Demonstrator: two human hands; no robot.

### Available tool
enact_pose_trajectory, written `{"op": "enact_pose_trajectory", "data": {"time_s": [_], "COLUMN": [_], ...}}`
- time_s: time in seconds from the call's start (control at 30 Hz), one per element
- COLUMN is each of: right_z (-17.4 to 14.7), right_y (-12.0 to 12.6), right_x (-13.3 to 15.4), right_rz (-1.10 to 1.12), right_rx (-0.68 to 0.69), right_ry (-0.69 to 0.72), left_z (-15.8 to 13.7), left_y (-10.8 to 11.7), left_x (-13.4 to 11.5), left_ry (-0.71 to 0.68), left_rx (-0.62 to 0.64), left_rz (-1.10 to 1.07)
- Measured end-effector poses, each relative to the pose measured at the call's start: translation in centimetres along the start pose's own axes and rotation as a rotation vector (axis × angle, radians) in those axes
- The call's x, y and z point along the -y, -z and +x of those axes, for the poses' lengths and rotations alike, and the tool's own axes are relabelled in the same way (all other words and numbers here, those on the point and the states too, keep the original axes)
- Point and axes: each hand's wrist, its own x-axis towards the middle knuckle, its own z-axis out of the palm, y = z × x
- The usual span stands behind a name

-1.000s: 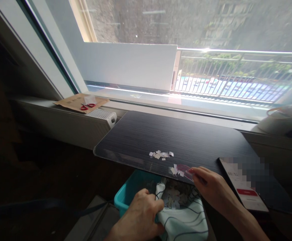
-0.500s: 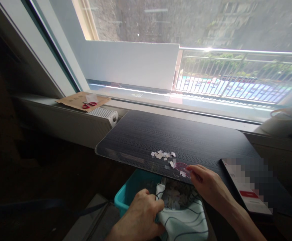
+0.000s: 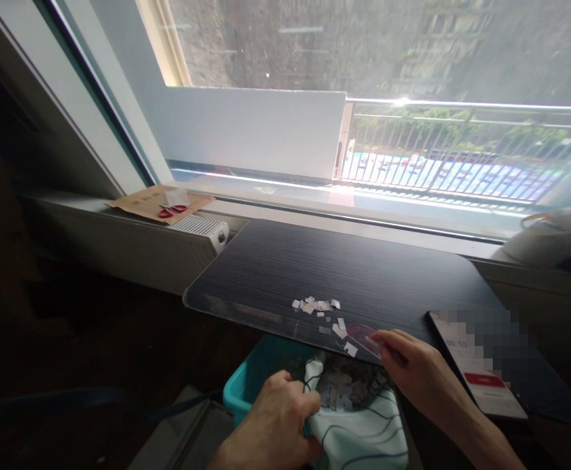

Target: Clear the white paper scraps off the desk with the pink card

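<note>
My right hand (image 3: 415, 362) is closed on a clear pink plastic protractor (image 3: 361, 334) with a curved edge, held low over the front of the dark table (image 3: 364, 267). Small white paper scraps (image 3: 315, 305) lie in a loose cluster left of it, and a few pieces (image 3: 350, 349) sit by the protractor near the table edge. Below, my left hand (image 3: 283, 418) grips a pale bag with dark lines (image 3: 364, 434) at the rim of a teal bin (image 3: 239, 391). More paper scraps (image 3: 342, 388) lie inside the bag. The left fingertips are partly hidden.
A phone (image 3: 476, 365) lies on the table's right side. Red-handled scissors (image 3: 172, 211) rest on a brown paper envelope (image 3: 143, 201) upon the sill, beside a white radiator (image 3: 202, 228). The window with a railing outside stands behind the table.
The right hand and protractor have shifted slightly right and toward the table's front edge. A scrap near the edge has moved left and nearer the front. My left hand keeps its grip.
</note>
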Motion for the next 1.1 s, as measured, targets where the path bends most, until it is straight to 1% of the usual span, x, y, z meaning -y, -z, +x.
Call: {"op": "enact_pose_trajectory", "data": {"time_s": [0.07,0.13,0.27,0.43,0.6,0.67,0.77,0.83,0.93,1.1], "right_z": [0.2,-0.1,-1.3,-2.1,-3.0,-3.0,-2.4,-2.1,-2.3,-3.6], "right_y": [-0.1,0.0,0.3,0.4,0.6,0.7,0.7,0.5,0.2,0.3], "right_x": [0.0,-0.3,-0.9,-1.2,-0.9,-0.7,-0.6,-0.6,-0.8,-1.2], "right_rz": [-0.016,-0.039,-0.054,-0.029,0.018,0.024,-0.005,-0.024,-0.036,-0.048], "right_rx": [-0.009,0.012,0.062,0.043,0.139,0.123,0.036,0.006,0.043,0.097], "right_ry": [0.013,0.01,-0.036,-0.046,0.007,0.012,0.005,-0.002,-0.008,0.002], "left_z": [0.0,-0.1,-0.2,-0.3,-0.3,-0.2,-0.1,-0.2,-0.3,-0.2], "left_y": [0.1,0.2,0.1,0.1,0.4,0.4,0.3,0.4,0.4,0.2], "left_x": [-0.1,-0.2,-0.4,-0.6,-0.8,-0.9,-0.9,-0.9,-0.7,-0.3], "left_ry": [0.001,0.002,-0.006,-0.015,-0.013,-0.009,0.0,0.003,0.005,-0.013], "left_rx": [0.005,0.014,-0.009,-0.009,-0.006,-0.002,0.013,0.013,0.009,-0.021], "left_rz": [-0.002,-0.011,-0.002,0.022,0.019,0.016,0.015,0.016,0.019,-0.017]}}
